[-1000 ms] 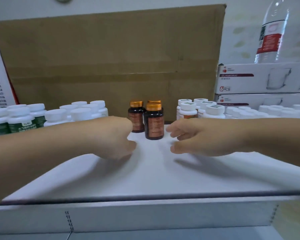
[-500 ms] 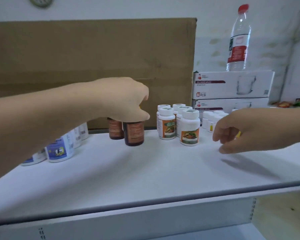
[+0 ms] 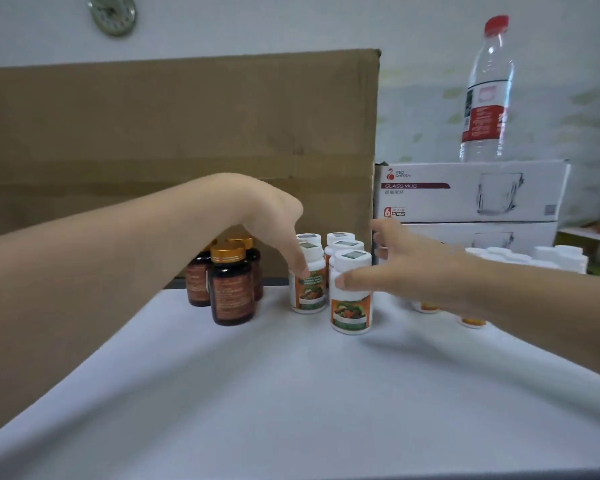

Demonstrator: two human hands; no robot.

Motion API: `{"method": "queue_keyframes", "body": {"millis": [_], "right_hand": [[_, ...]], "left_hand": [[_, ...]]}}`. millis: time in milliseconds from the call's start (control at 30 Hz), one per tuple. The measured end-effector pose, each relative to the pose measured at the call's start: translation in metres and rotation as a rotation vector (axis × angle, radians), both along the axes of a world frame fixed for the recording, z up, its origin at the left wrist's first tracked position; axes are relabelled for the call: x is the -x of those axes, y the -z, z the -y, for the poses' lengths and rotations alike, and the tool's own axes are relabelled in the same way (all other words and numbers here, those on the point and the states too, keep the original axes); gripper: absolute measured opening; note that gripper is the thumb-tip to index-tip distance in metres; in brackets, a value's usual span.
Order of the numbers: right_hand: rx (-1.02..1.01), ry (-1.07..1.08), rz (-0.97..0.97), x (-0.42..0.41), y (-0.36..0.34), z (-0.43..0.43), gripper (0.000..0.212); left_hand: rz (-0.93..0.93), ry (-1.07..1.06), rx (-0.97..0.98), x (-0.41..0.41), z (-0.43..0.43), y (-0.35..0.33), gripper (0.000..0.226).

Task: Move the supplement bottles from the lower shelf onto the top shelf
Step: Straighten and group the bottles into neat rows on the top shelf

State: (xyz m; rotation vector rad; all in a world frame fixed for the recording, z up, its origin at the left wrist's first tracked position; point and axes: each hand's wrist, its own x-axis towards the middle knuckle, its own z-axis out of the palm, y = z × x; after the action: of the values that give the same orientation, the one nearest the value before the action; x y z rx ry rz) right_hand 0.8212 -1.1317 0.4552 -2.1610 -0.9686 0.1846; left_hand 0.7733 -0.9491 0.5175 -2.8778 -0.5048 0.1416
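Three amber bottles with gold caps (image 3: pixel 231 284) stand on the white shelf (image 3: pixel 291 393), in front of a big cardboard box. Just to their right is a cluster of several white supplement bottles with orange and green labels. My left hand (image 3: pixel 271 220) reaches over the amber bottles, and its straight fingers touch the left white bottle (image 3: pixel 309 294). My right hand (image 3: pixel 406 268) comes in from the right with fingers spread behind the cluster. Its thumb lies against the front white bottle (image 3: pixel 350 310). Neither hand lifts a bottle.
The cardboard box (image 3: pixel 187 143) forms a wall behind the bottles. Two stacked glass-mug boxes (image 3: pixel 471 192) stand at the right with a water bottle (image 3: pixel 485 91) on top. More white-capped bottles (image 3: pixel 534 258) sit behind my right forearm.
My left hand has left the amber bottles and moved right to the white cluster. My right hand has moved left, up to the front white bottle.
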Motion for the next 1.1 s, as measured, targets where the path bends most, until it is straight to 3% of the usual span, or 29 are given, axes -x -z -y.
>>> {"method": "queue_keyframes", "body": {"millis": [133,267,400,600,800,967,1100], "right_hand": [[-0.215,-0.082,-0.173,-0.013,0.018,-0.015,0.059],[-0.344,-0.085,-0.211,-0.016,0.032,-0.024,0.059],[-0.345,-0.079,-0.168,-0.016,0.043,-0.025,0.065],[-0.308,-0.098,-0.185,-0.021,0.046,-0.022,0.069],[-0.298,-0.110,-0.166,-0.022,0.048,-0.023,0.073],[-0.317,-0.128,-0.192,-0.022,0.048,-0.023,0.071],[-0.332,-0.126,-0.221,-0.023,0.048,-0.024,0.077]], "left_hand": [[-0.082,-0.016,0.027,-0.005,-0.001,0.006,0.099],[-0.096,0.046,0.064,-0.011,-0.004,0.009,0.071],[-0.058,0.081,0.072,-0.017,-0.007,0.011,0.064],[-0.023,0.129,0.121,-0.019,-0.016,0.016,0.076],[0.105,0.182,0.171,-0.011,-0.022,0.031,0.054],[0.168,0.233,0.170,-0.006,-0.025,0.041,0.051],[0.148,0.226,0.171,-0.006,-0.024,0.042,0.060]]}}
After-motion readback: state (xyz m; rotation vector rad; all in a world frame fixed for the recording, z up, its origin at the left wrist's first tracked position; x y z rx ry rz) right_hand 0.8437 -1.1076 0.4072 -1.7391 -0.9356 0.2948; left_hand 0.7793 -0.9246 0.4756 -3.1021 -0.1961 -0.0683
